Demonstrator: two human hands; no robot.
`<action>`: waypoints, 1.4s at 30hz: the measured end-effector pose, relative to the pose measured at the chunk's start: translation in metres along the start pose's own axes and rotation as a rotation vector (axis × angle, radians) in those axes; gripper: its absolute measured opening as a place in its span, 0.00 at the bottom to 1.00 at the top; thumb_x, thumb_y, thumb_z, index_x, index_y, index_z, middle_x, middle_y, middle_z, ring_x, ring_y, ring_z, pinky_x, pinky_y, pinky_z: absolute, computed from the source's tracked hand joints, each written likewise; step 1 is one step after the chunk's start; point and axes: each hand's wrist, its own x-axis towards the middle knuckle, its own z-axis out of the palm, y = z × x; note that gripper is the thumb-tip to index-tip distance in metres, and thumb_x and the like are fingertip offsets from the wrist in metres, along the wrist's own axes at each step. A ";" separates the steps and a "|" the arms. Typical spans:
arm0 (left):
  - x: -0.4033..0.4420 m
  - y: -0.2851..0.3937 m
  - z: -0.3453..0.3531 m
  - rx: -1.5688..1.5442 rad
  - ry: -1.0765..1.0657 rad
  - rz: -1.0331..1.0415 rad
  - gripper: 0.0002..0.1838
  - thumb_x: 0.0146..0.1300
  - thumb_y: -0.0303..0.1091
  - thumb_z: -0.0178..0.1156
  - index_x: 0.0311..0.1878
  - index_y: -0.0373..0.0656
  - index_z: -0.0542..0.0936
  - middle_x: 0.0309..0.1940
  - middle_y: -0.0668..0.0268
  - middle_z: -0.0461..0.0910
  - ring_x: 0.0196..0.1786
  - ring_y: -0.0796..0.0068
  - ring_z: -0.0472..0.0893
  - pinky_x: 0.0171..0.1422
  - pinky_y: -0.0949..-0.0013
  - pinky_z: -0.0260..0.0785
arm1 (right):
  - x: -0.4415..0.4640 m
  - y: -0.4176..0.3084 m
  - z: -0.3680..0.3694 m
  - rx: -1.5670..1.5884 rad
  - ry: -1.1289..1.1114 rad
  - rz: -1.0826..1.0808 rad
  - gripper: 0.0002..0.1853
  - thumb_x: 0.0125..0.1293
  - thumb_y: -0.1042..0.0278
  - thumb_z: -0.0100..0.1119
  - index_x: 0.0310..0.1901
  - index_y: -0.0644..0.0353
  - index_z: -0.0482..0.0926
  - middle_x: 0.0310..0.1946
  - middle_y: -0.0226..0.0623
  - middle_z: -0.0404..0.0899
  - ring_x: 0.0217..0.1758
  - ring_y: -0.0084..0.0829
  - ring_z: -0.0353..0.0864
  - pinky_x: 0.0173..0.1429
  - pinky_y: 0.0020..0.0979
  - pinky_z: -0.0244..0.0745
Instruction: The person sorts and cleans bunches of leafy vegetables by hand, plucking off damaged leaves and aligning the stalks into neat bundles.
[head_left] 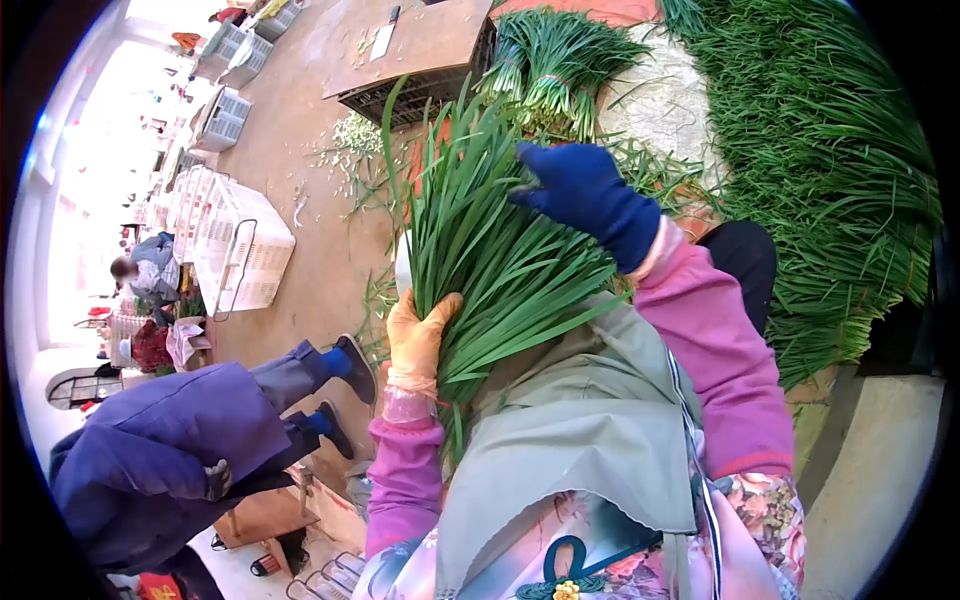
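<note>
A thick bunch of long green leaves (500,260) lies across my lap, over the grey-green apron (570,470). My left hand (418,335), in an orange glove, is wrapped round the bunch at its lower left, thumb on top of the leaves. At the upper right of the bunch is my right hand (580,195) in a dark blue glove, its thumb and fingers apart at the leaves' edge. No leaf shows between those fingers.
Tied green bunches (560,75) lie beyond, near a wooden board (410,45) on a black crate. A large leaf pile (820,190) fills the right. White baskets (245,245) stand left. A person in purple (180,430) stands at lower left; another person (155,270) is farther back.
</note>
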 end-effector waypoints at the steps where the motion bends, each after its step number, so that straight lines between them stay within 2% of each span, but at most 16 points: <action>1: 0.000 -0.001 0.000 0.005 0.000 0.008 0.16 0.52 0.19 0.62 0.47 0.34 0.76 0.39 0.65 0.80 0.37 0.79 0.77 0.46 0.76 0.70 | 0.002 0.002 0.012 0.046 0.044 -0.062 0.17 0.56 0.51 0.57 0.36 0.57 0.78 0.24 0.43 0.78 0.29 0.43 0.79 0.33 0.42 0.73; 3: -0.001 -0.001 0.002 0.015 0.002 0.010 0.16 0.52 0.19 0.62 0.46 0.34 0.76 0.39 0.65 0.80 0.37 0.80 0.77 0.46 0.76 0.70 | 0.007 0.008 0.025 0.096 0.085 -0.125 0.15 0.57 0.53 0.57 0.35 0.58 0.78 0.22 0.42 0.78 0.25 0.40 0.80 0.30 0.39 0.73; 5: -0.001 -0.004 0.000 0.029 0.000 0.029 0.17 0.53 0.19 0.62 0.47 0.34 0.76 0.39 0.66 0.80 0.37 0.79 0.77 0.44 0.76 0.70 | 0.009 0.017 0.023 0.942 -0.159 0.162 0.11 0.59 0.61 0.54 0.35 0.59 0.80 0.18 0.36 0.76 0.17 0.29 0.76 0.24 0.31 0.72; 8: -0.002 -0.002 -0.001 0.030 -0.004 0.034 0.17 0.54 0.20 0.61 0.48 0.35 0.76 0.39 0.66 0.80 0.36 0.79 0.77 0.43 0.76 0.71 | 0.010 0.056 0.010 1.241 0.045 0.242 0.09 0.59 0.66 0.52 0.36 0.60 0.80 0.16 0.29 0.74 0.13 0.21 0.71 0.20 0.25 0.70; 12: 0.000 0.000 0.000 0.053 -0.021 0.028 0.17 0.54 0.20 0.60 0.49 0.35 0.75 0.39 0.66 0.80 0.36 0.79 0.77 0.42 0.76 0.71 | 0.007 0.029 -0.014 1.245 0.153 0.393 0.09 0.59 0.65 0.55 0.35 0.59 0.80 0.16 0.32 0.74 0.16 0.27 0.74 0.24 0.27 0.72; 14: 0.001 0.003 0.002 0.004 -0.032 -0.018 0.16 0.53 0.19 0.61 0.47 0.35 0.76 0.39 0.66 0.80 0.36 0.80 0.77 0.44 0.76 0.70 | 0.014 0.013 -0.010 0.614 0.430 -0.242 0.09 0.61 0.65 0.55 0.38 0.60 0.80 0.23 0.33 0.76 0.25 0.22 0.76 0.29 0.25 0.71; 18: 0.001 0.002 0.003 -0.018 -0.022 -0.034 0.16 0.52 0.19 0.63 0.46 0.35 0.77 0.39 0.66 0.80 0.37 0.80 0.77 0.45 0.76 0.70 | 0.022 0.005 0.008 0.084 0.202 -0.039 0.15 0.56 0.54 0.59 0.41 0.54 0.78 0.26 0.39 0.78 0.30 0.39 0.79 0.32 0.36 0.73; 22: -0.002 0.003 0.004 0.004 -0.028 0.010 0.16 0.52 0.19 0.63 0.47 0.35 0.76 0.39 0.66 0.80 0.37 0.80 0.77 0.45 0.76 0.70 | 0.024 -0.007 0.011 -0.051 0.124 -0.025 0.19 0.54 0.52 0.60 0.43 0.53 0.76 0.24 0.39 0.78 0.29 0.42 0.79 0.32 0.40 0.72; 30: -0.002 0.003 0.001 0.043 -0.043 0.025 0.18 0.53 0.20 0.61 0.49 0.35 0.75 0.40 0.66 0.80 0.37 0.79 0.77 0.44 0.76 0.70 | 0.034 -0.001 0.019 -0.033 -0.016 -0.190 0.12 0.55 0.58 0.58 0.35 0.56 0.78 0.21 0.43 0.77 0.24 0.41 0.79 0.29 0.41 0.72; 32: -0.002 0.002 0.001 0.024 -0.044 0.015 0.18 0.53 0.20 0.61 0.49 0.35 0.75 0.40 0.66 0.80 0.37 0.79 0.77 0.44 0.76 0.70 | 0.030 0.009 0.019 0.462 0.062 -0.103 0.10 0.57 0.61 0.55 0.34 0.57 0.80 0.18 0.37 0.76 0.19 0.31 0.77 0.25 0.35 0.71; 34: -0.001 0.003 0.001 0.005 -0.049 0.007 0.18 0.53 0.19 0.60 0.49 0.35 0.75 0.40 0.66 0.80 0.37 0.78 0.77 0.44 0.76 0.71 | 0.030 0.022 0.004 1.077 -0.063 0.251 0.13 0.62 0.60 0.50 0.35 0.60 0.81 0.15 0.29 0.72 0.14 0.21 0.71 0.21 0.21 0.69; 36: -0.003 0.006 0.002 -0.036 -0.033 -0.007 0.17 0.52 0.17 0.61 0.47 0.34 0.76 0.39 0.66 0.80 0.38 0.78 0.77 0.47 0.76 0.70 | 0.028 0.042 -0.005 1.376 0.275 0.456 0.16 0.64 0.58 0.48 0.38 0.61 0.80 0.14 0.30 0.71 0.11 0.21 0.67 0.17 0.20 0.67; 38: -0.004 0.004 0.002 -0.006 -0.026 0.015 0.17 0.52 0.18 0.61 0.47 0.34 0.76 0.39 0.65 0.80 0.38 0.78 0.78 0.45 0.76 0.70 | 0.026 0.060 -0.019 1.169 0.195 0.520 0.17 0.64 0.59 0.47 0.43 0.63 0.79 0.15 0.30 0.72 0.12 0.20 0.66 0.18 0.19 0.68; 39: -0.005 0.003 0.002 0.027 -0.016 0.032 0.17 0.52 0.19 0.61 0.47 0.34 0.76 0.39 0.64 0.80 0.37 0.77 0.78 0.44 0.75 0.71 | 0.025 0.064 -0.019 1.121 0.223 0.458 0.15 0.61 0.58 0.53 0.45 0.57 0.78 0.24 0.38 0.79 0.19 0.29 0.76 0.23 0.29 0.72; 40: -0.004 0.002 0.002 0.021 -0.020 0.036 0.17 0.52 0.19 0.61 0.47 0.34 0.76 0.39 0.64 0.80 0.37 0.77 0.78 0.44 0.75 0.71 | 0.026 0.066 -0.015 1.114 0.226 0.455 0.15 0.61 0.58 0.53 0.45 0.57 0.78 0.24 0.38 0.79 0.19 0.29 0.76 0.23 0.29 0.72; 42: -0.004 -0.001 0.001 0.067 -0.023 0.043 0.16 0.52 0.19 0.61 0.47 0.34 0.77 0.39 0.64 0.80 0.37 0.77 0.78 0.44 0.75 0.71 | 0.032 0.065 -0.008 0.255 0.493 -0.059 0.23 0.56 0.59 0.59 0.55 0.51 0.71 0.29 0.43 0.80 0.24 0.37 0.78 0.29 0.35 0.74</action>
